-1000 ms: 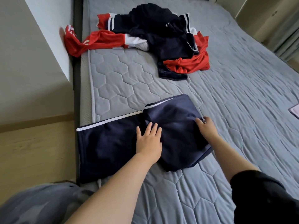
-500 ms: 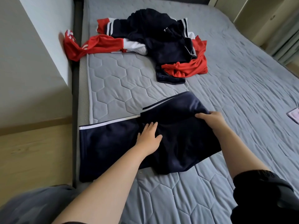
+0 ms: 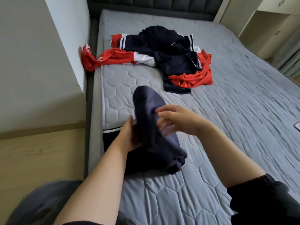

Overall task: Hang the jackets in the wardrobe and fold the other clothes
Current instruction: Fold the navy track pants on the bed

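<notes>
I'm folding the navy trousers (image 3: 155,138) near the left edge of the bed (image 3: 227,127)

My left hand (image 3: 128,137) is pressing against the raised fabric from its left side, its grip hidden so I cannot tell how closed it is; my right hand (image 3: 177,120) is hovering with fingers (image 3: 164,109) loosely spread, brushing the lifted fold, while the red and navy pile (image 3: 164,57) is lying farther up the mattress

Single head-worn wide-angle view, looked forward and down along the mattress (image 3: 227,127) toward the far headboard (image 3: 154,4). Forearms filled the near frame, close to the lens. Wall (image 3: 40,62) at left, cupboards (image 3: 267,21) far right. No second view.
</notes>
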Motion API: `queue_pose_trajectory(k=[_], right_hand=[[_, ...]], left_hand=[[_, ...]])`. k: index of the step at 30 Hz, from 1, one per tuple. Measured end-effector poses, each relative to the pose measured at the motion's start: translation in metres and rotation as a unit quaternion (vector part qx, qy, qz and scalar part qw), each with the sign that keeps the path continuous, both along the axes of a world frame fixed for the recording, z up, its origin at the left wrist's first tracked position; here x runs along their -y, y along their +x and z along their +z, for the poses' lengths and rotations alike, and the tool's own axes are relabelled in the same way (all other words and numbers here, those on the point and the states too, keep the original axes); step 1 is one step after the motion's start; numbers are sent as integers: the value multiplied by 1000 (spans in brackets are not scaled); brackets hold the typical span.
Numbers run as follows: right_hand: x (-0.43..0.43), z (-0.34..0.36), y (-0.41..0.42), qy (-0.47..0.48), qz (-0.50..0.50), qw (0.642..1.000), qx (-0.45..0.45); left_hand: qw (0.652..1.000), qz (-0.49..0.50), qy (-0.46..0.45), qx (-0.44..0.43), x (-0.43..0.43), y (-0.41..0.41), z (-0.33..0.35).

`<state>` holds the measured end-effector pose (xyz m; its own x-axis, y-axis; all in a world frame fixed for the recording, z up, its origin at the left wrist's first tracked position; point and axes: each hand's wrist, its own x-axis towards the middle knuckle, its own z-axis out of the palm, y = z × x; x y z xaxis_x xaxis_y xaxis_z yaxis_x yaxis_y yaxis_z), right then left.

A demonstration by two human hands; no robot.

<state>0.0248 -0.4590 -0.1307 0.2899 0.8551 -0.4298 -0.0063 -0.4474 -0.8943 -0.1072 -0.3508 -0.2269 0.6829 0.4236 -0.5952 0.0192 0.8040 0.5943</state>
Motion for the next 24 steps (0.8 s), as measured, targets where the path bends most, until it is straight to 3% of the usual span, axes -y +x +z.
queue_pose_trajectory(k=[1,3,6,8,10,14,16,19,21,24], right_hand=[[-3,-6,-4,2,12,1000,-28],[-10,-27,-5,-13,-40,999,26],[-15,-67,4,-67,-145,975,154],[-11,-95,9,-119,-158,962,189],[-6,-118,11,-151,-174,964,134],[-3,-134,12,-186,-173,965,-68],[-2,-132,11,-203,-127,966,-101],[-8,-121,11,-167,-146,971,-88],[-19,-101,13,-119,-190,973,-47],[-40,-51,20,-33,-238,968,73]], left_hand=[[998,46,20,-33,-11,-8,3],[979,134,67,-140,-28,-23,3],[957,131,104,-239,-44,-42,-8],[919,84,210,-323,-45,-52,-13],[874,39,295,-384,-40,-58,-19],[824,2,309,-475,-32,-61,-35],[811,-13,317,-492,-31,-61,-39],[807,-17,322,-494,-31,-61,-37],[823,3,321,-469,-31,-60,-33],[905,59,264,-327,-23,-50,-25]])
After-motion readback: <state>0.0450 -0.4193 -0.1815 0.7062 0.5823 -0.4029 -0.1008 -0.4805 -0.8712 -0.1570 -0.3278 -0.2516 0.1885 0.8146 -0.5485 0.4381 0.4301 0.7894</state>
